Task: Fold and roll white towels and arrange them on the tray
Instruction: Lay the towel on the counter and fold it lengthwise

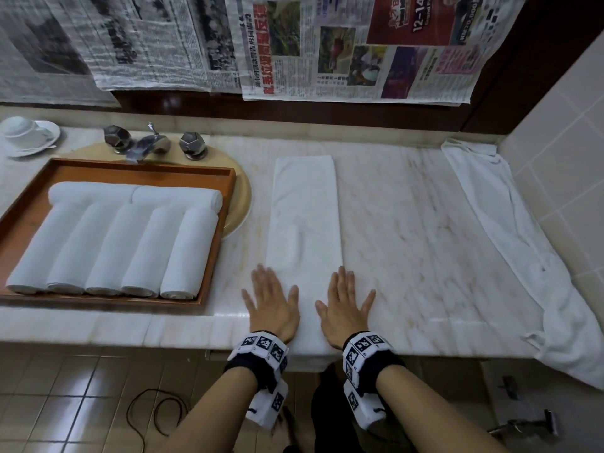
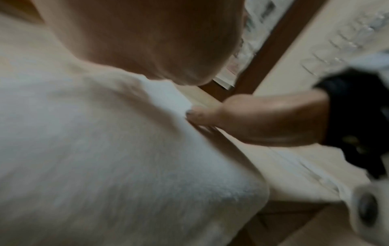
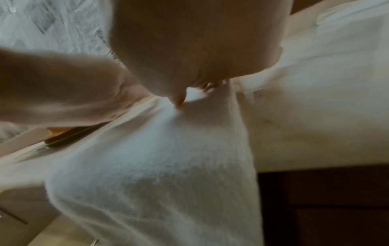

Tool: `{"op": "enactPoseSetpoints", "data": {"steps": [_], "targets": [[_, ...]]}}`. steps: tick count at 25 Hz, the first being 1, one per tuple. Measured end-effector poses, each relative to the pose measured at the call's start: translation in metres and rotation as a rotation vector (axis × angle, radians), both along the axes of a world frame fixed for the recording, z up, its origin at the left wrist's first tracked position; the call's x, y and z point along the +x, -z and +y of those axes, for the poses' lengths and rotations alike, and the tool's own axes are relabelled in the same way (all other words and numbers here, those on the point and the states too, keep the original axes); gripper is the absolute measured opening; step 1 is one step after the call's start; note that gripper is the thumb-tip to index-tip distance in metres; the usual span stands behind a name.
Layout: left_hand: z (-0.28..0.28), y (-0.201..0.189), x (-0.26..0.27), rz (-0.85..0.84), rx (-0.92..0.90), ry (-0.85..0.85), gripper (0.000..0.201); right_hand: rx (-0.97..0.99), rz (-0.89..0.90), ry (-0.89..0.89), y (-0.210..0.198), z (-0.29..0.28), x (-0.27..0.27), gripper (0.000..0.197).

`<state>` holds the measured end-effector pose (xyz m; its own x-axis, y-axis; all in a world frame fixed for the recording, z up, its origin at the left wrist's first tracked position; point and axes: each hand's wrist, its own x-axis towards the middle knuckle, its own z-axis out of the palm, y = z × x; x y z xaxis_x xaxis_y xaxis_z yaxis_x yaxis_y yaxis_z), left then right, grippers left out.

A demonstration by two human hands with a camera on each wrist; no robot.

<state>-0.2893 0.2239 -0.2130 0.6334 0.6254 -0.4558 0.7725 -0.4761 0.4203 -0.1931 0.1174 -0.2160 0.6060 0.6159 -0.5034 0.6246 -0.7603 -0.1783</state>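
With the left hand (image 1: 273, 305) and right hand (image 1: 346, 307) lying flat, fingers spread, on the folded towel (image 1: 304, 217), its near end is overhanging the bench (image 1: 425, 223) and risking an uneven, skewed roll.

Seven rolled towels (image 1: 108, 243) lay in one tray (image 1: 225, 204); one folded towel (image 1: 304, 210) and one loose towel (image 1: 510, 230) lay on the surface (image 1: 408, 223). Two tap handles (image 1: 117, 136), one cup (image 1: 19, 127).

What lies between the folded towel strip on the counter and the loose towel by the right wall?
Only bare marble counter separates the folded towel from the loose towel; the head view shows this.
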Motion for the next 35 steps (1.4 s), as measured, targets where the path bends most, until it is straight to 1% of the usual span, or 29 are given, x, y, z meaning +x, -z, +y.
{"op": "enactPoseSetpoints", "data": {"steps": [2, 3, 5, 6, 7, 9, 10, 11, 12, 13, 14, 15, 16, 17, 18, 20, 21, 22, 24, 25, 26, 27, 28, 29, 30, 31, 33, 34, 35], "targets": [[-0.001, 0.0, 0.015, -0.068, -0.038, 0.125, 0.065, 0.043, 0.034, -0.087, -0.002, 0.009, 0.002, 0.064], [0.004, -0.001, 0.02, -0.063, -0.091, 0.07, 0.065, 0.043, 0.051, -0.103, -0.001, 0.012, 0.006, 0.063], [0.025, -0.003, 0.029, -0.006, -0.105, -0.214, 0.069, 0.019, 0.041, 0.033, -0.001, 0.018, 0.021, 0.066], [0.032, -0.005, 0.033, 0.025, -0.075, -0.251, 0.07, 0.001, 0.03, 0.099, -0.002, 0.021, 0.027, 0.067], [0.035, -0.006, 0.038, 0.004, -0.046, -0.185, 0.07, -0.006, 0.022, 0.089, -0.004, 0.026, 0.032, 0.068], [0.034, -0.004, 0.049, -0.074, -0.03, 0.078, 0.065, 0.037, 0.009, -0.091, -0.004, 0.035, 0.037, 0.066], [0.036, -0.003, 0.055, -0.085, -0.076, 0.118, 0.063, 0.05, 0.023, -0.155, -0.002, 0.039, 0.042, 0.064], [0.041, -0.002, 0.058, -0.077, -0.11, 0.026, 0.063, 0.048, 0.036, -0.133, -0.001, 0.041, 0.049, 0.064], [0.05, -0.001, 0.063, -0.059, -0.114, -0.146, 0.065, 0.034, 0.025, -0.057, 0.0, 0.044, 0.059, 0.065], [0.056, -0.004, 0.068, -0.028, -0.118, -0.27, 0.067, 0.02, 0.011, 0.021, 0.0, 0.047, 0.066, 0.066], [0.058, -0.007, 0.074, -0.011, -0.117, -0.271, 0.068, 0.009, 0.004, 0.046, 0.0, 0.052, 0.072, 0.067], [0.057, -0.009, 0.081, -0.052, -0.108, -0.173, 0.067, 0.027, 0.007, 0.007, -0.001, 0.058, 0.076, 0.067], [0.054, -0.008, 0.088, -0.104, -0.086, -0.031, 0.064, 0.052, 0.015, -0.066, -0.001, 0.063, 0.078, 0.067], [0.056, -0.006, 0.097, -0.14, -0.097, 0.049, 0.062, 0.064, 0.03, -0.121, 0.0, 0.068, 0.082, 0.066], [0.062, -0.005, 0.102, -0.143, -0.134, 0.005, 0.062, 0.057, 0.042, -0.121, 0.001, 0.072, 0.087, 0.065], [0.082, -0.001, 0.11, -0.099, -0.125, -0.312, 0.065, 0.018, 0.002, 0.004, 0.003, 0.077, 0.103, 0.065], [0.088, -0.002, 0.113, -0.07, -0.092, -0.356, 0.066, 0.006, -0.031, 0.042, 0.003, 0.08, 0.109, 0.066], [0.089, -0.004, 0.119, -0.088, -0.077, -0.286, 0.065, 0.015, -0.044, 0.02, 0.002, 0.084, 0.113, 0.067], [0.083, -0.003, 0.135, -0.214, -0.06, 0.008, 0.062, 0.08, -0.022, -0.116, 0.003, 0.096, 0.117, 0.068], [0.084, -0.002, 0.142, -0.224, -0.074, 0.091, 0.06, 0.09, -0.011, -0.149, 0.004, 0.101, 0.12, 0.067], [0.09, 0.001, 0.147, -0.191, -0.077, 0.073, 0.06, 0.084, -0.019, -0.143, 0.005, 0.103, 0.123, 0.066], [0.101, 0.006, 0.151, -0.15, -0.072, -0.062, 0.061, 0.083, -0.04, -0.12, 0.005, 0.104, 0.128, 0.066], [0.111, 0.005, 0.154, -0.097, -0.049, -0.243, 0.062, 0.092, -0.066, -0.103, 0.006, 0.103, 0.131, 0.067], [0.118, 0.001, 0.158, -0.041, -0.026, -0.356, 0.064, 0.108, -0.08, -0.099, 0.006, 0.102, 0.136, 0.069], [0.12, -0.005, 0.165, -0.036, 0.002, -0.346, 0.064, 0.131, -0.073, -0.109, 0.005, 0.102, 0.14, 0.072], [0.117, -0.01, 0.176, -0.103, 0.009, -0.239, 0.064, 0.157, -0.053, -0.127, 0.004, 0.104, 0.144, 0.076], [0.114, -0.011, 0.196, -0.233, -0.037, 0.062, 0.061, 0.17, -0.013, -0.155, 0.002, 0.11, 0.153, 0.086], [0.121, -0.007, 0.202, -0.235, -0.064, 0.154, 0.06, 0.147, -0.002, -0.159, 0.002, 0.112, 0.158, 0.089], [0.133, -0.002, 0.203, -0.19, -0.054, 0.17, 0.06, 0.109, 0.004, -0.162, 0.002, 0.114, 0.16, 0.09]]}}
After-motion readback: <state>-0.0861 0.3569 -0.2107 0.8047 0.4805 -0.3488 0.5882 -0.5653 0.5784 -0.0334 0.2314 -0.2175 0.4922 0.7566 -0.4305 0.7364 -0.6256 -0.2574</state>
